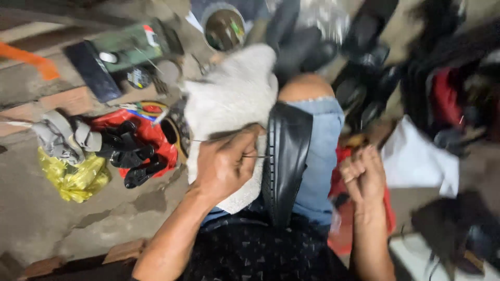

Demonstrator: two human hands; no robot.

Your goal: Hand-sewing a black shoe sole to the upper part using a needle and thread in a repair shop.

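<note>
Head view: a black shoe (285,161) lies sole-edge up along the person's thigh, on blue denim (320,156) with a white cloth (229,99) spread beneath and to its left. The left hand (225,164) rests on the cloth against the shoe, fingers pinched around a thin needle (258,156) whose tip meets the shoe's edge. The right hand (364,174) hangs just right of the knee, fingers curled shut; what it grips I cannot tell. On the concrete floor (36,218), toward the left edge, lie a yellow bag (75,179), grey rags (60,136) and black heel pieces (133,153) on red plastic. A tin (224,27) stands near the top edge.
</note>
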